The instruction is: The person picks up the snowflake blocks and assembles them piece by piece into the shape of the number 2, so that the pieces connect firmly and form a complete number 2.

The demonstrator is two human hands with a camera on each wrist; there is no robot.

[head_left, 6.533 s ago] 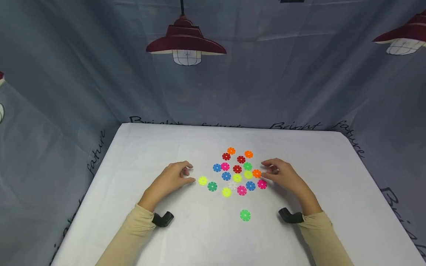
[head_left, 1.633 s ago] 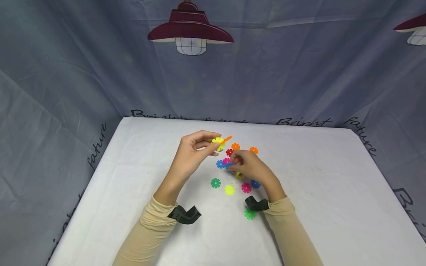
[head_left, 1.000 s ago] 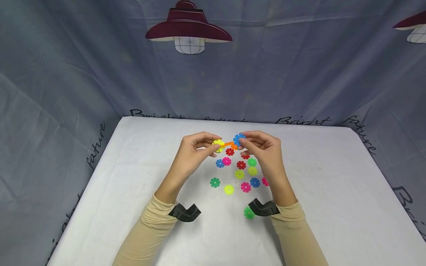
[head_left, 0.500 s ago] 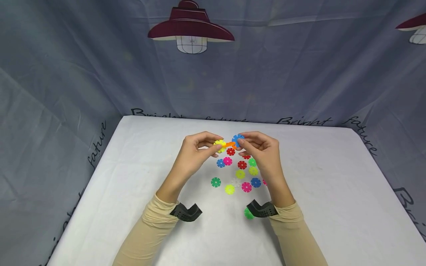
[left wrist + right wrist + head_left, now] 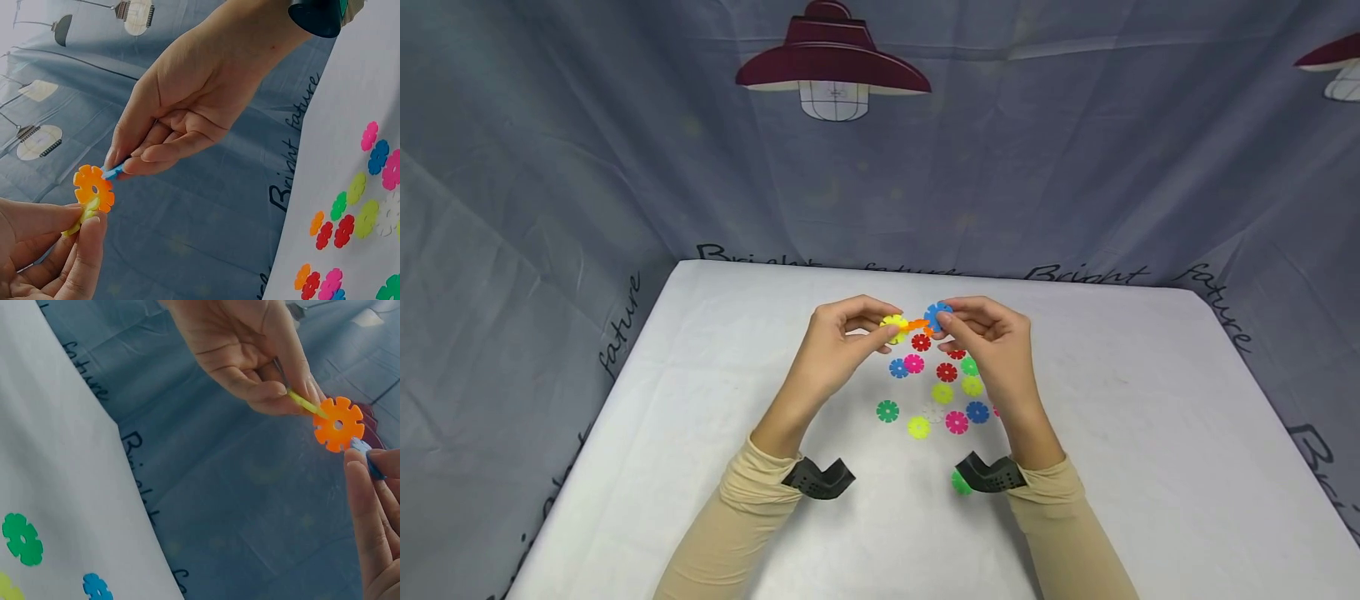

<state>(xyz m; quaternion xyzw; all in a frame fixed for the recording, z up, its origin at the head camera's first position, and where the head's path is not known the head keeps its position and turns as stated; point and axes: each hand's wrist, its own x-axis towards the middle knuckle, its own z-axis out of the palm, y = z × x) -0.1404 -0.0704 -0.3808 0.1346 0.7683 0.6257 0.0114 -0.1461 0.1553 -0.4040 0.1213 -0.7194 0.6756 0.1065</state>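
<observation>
My left hand (image 5: 827, 354) pinches a yellow notched snowflake disc (image 5: 892, 327) between thumb and fingers, raised above the table. Slotted onto that yellow piece is an orange snowflake disc (image 5: 85, 181), standing crosswise to it. My right hand (image 5: 1000, 354) pinches a blue snowflake disc (image 5: 937, 315). In both wrist views the blue disc's edge meets the rim of the orange disc (image 5: 329, 432), on the side away from the yellow one; whether their slots are engaged I cannot tell. Fingertips cover part of the yellow and blue discs.
Several loose discs lie flat on the white table (image 5: 737, 367) below the hands, among them a red disc (image 5: 947, 372), a dark green disc (image 5: 887, 411) and a pink disc (image 5: 957, 422). A bright green disc (image 5: 961, 482) lies nearer, partly behind the right wrist's black camera (image 5: 990, 473).
Both hands were empty at first. Later the left held the joined yellow and orange discs while the right picked a blue disc from the table and raised it to the orange one.
</observation>
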